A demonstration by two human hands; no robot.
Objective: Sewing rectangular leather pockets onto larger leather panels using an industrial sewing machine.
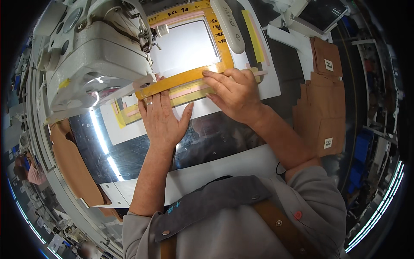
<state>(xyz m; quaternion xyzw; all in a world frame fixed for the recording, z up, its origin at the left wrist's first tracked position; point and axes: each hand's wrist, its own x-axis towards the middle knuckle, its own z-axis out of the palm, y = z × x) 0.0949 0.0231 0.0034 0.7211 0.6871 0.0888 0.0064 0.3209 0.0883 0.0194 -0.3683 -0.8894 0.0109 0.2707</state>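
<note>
A yellow rectangular template frame (pixel 174 85) with handwritten marks lies under the head of a sewing machine (pixel 99 56). Its opening shows a bright white surface (pixel 185 47). My left hand (pixel 163 121), with a ring on one finger, is stretched out flat. Its fingers reach beneath the frame's near bar, and the thumb stands apart. My right hand (pixel 235 93) holds the near right corner of the frame, its bent fingers on top and the thumb at the near side. Under the frame is a white sheet (pixel 194 113) with yellow and pink strips (pixel 189 93).
Brown fabric pieces (pixel 321 108) with small white labels are stacked at the right. Another brown piece (pixel 73 164) hangs at the left edge. Beyond the frame lies a long white control bar (pixel 228 26), with a tilted screen (pixel 321 15) at the far right. Blue bins (pixel 360 159) stand farther right.
</note>
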